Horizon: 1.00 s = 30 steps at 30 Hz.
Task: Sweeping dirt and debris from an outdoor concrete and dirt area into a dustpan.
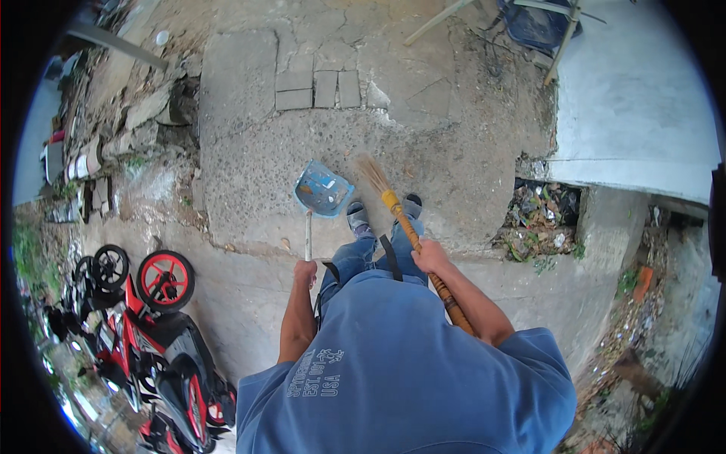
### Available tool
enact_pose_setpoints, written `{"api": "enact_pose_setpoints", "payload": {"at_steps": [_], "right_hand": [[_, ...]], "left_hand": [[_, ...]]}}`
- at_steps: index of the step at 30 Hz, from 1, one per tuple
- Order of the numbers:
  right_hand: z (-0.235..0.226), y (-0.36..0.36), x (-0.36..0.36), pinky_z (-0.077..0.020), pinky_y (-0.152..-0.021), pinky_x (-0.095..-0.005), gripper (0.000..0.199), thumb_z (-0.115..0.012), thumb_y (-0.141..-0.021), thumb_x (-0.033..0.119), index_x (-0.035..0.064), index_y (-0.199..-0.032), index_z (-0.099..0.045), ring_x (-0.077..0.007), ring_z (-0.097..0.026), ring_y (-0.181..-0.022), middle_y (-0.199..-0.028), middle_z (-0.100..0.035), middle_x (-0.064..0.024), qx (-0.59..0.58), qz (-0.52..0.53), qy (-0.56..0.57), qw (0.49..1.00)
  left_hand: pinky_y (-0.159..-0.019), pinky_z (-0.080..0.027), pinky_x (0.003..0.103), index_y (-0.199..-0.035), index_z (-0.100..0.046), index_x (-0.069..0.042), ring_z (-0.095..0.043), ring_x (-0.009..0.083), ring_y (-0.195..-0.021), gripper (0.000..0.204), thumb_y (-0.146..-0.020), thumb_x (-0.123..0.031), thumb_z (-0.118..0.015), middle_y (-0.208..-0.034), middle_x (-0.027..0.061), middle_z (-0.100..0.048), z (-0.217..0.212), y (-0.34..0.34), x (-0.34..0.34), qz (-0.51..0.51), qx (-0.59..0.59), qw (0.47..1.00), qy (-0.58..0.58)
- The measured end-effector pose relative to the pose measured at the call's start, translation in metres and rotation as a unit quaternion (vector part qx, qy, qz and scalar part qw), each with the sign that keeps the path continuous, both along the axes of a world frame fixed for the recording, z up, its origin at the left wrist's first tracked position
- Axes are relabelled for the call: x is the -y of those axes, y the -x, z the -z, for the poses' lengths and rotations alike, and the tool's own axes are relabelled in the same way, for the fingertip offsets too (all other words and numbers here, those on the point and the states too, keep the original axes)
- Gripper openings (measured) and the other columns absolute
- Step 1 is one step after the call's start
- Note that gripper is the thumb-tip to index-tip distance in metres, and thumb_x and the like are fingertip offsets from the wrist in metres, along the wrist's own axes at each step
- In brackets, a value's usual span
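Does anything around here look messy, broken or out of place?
Yes: a heap of litter and dead leaves fills the gap beside the grey concrete slab, and the cracked, patchy concrete paving crumbles into rubble at its left edge.

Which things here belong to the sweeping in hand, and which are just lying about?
In use:
- broom, gripped by the right hand
- blue dustpan, its long handle held by the left hand

Just lying about:
- red and black motorbikes, parked at the left
- litter pile by the white wall
- blue chair at the top
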State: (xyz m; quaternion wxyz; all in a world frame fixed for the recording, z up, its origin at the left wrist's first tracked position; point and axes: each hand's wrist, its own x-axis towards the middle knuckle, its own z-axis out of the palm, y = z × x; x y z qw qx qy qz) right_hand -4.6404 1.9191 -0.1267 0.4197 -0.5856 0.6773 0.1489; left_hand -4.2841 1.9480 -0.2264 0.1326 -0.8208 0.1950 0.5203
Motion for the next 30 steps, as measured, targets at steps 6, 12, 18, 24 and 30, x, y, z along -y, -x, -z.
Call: {"api": "enact_pose_setpoints", "payload": {"at_steps": [6,12,18,24,30], "right_hand": [[-0.010,-0.022,0.058,-0.0474,-0.073,-0.0422,0.043,-0.052,-0.077,0.020,-0.0030,-0.112,-0.043,-0.0357,-0.057,-0.085,-0.089,-0.059,-0.0230,-0.042,-0.043,0.035,0.998],[0.017,-0.030,0.067,-0.0485,-0.074,-0.0376,0.028,-0.049,-0.076,0.009,-0.0018,-0.102,-0.051,-0.0296,-0.059,-0.090,-0.092,-0.060,-0.0185,-0.088,-0.148,0.014,0.985],[0.008,0.026,0.012,-0.0482,-0.075,-0.0376,0.027,-0.053,-0.074,0.010,-0.0005,-0.099,-0.055,-0.0296,-0.057,-0.093,-0.098,-0.058,-0.0171,-0.133,-0.168,-0.086,0.973],[-0.018,0.046,-0.030,-0.0480,-0.075,-0.0398,0.026,-0.053,-0.074,0.013,-0.0001,-0.097,-0.055,-0.0330,-0.058,-0.090,-0.094,-0.058,-0.0216,-0.133,-0.076,-0.071,0.986],[-0.010,0.061,-0.039,-0.0478,-0.075,-0.0404,0.027,-0.053,-0.075,0.016,-0.0003,-0.097,-0.055,-0.0338,-0.058,-0.088,-0.093,-0.059,-0.0221,-0.146,0.017,-0.022,0.989]], "left_hand": [[-0.047,-0.049,0.035,-0.075,-0.058,0.010,-0.060,0.0259,-0.050,0.028,-0.071,-0.014,-0.044,-0.058,0.0185,-0.058,-0.010,0.011,-0.029,-0.013,0.004,1.000,0.028],[-0.048,-0.050,0.035,-0.074,-0.058,0.010,-0.061,0.0265,-0.051,0.026,-0.071,-0.012,-0.044,-0.059,0.0194,-0.059,-0.009,0.006,-0.060,-0.059,0.010,0.998,-0.003],[-0.051,-0.051,0.035,-0.078,-0.060,0.008,-0.063,0.0262,-0.056,0.024,-0.069,-0.008,-0.045,-0.062,0.0187,-0.060,-0.017,0.007,-0.073,-0.071,0.025,0.997,0.008],[-0.054,-0.052,0.034,-0.081,-0.061,0.005,-0.064,0.0244,-0.060,0.025,-0.070,-0.009,-0.045,-0.066,0.0151,-0.063,-0.005,0.008,-0.087,0.020,0.078,0.995,0.053],[-0.048,-0.050,0.034,-0.081,-0.060,0.005,-0.063,0.0232,-0.057,0.024,-0.071,-0.009,-0.044,-0.067,0.0154,-0.061,0.013,-0.014,-0.098,-0.030,0.027,0.999,0.007]]}}
